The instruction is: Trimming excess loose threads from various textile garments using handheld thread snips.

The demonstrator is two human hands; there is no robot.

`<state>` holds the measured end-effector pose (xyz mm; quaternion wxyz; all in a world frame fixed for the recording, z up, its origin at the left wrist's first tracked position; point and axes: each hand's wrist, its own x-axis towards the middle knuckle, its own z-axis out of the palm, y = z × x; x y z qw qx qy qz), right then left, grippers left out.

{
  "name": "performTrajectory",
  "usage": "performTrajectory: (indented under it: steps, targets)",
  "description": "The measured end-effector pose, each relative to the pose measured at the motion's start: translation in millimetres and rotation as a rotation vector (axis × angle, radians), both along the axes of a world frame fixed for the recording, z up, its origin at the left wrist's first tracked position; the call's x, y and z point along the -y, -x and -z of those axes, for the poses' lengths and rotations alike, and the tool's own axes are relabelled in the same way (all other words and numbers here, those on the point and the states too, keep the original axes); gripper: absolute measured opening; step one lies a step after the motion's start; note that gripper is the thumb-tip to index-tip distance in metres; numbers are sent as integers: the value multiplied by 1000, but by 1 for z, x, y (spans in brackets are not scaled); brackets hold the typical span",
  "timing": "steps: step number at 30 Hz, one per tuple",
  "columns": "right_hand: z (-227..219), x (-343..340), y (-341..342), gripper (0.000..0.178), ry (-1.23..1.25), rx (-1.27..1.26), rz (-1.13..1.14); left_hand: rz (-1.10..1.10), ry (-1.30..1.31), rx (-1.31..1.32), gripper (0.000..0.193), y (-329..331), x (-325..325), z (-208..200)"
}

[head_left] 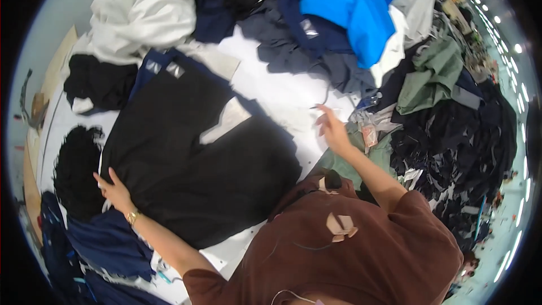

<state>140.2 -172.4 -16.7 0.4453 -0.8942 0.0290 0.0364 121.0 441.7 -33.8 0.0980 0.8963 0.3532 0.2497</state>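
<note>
A pair of black trousers [186, 152] lies spread flat across the white table in front of me, with a pale label near its far end. Navy fabric [148, 63] shows from under its far edge. My left hand [117, 193], with a gold watch on the wrist, rests at the left edge of the trousers, thumb and fingers apart. To the right of the trousers, my right hand [334, 131] is raised over the table with its fingers curled. Something small, dark and thin shows at those fingertips, too blurred to name.
White cloth [141, 11] is heaped at the far left. Bright blue [344, 5] and dark garments pile up at the back. Green cloth [435, 76] and a mound of black scraps [451, 135] lie right. Black fluffy material [79, 172] and navy garments [110, 243] lie left.
</note>
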Motion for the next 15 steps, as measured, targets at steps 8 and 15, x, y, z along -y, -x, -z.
performTrajectory:
  steps: [8, 15]
  targets:
    - [-39, 11, -57, 32, 43, 494, 84, 17, -211, -55, 70, 9, -28, -47]
    - [-99, 91, -183, 22, 109, 818, 390, 651, 516, -111, 48, 24, 159, -164]
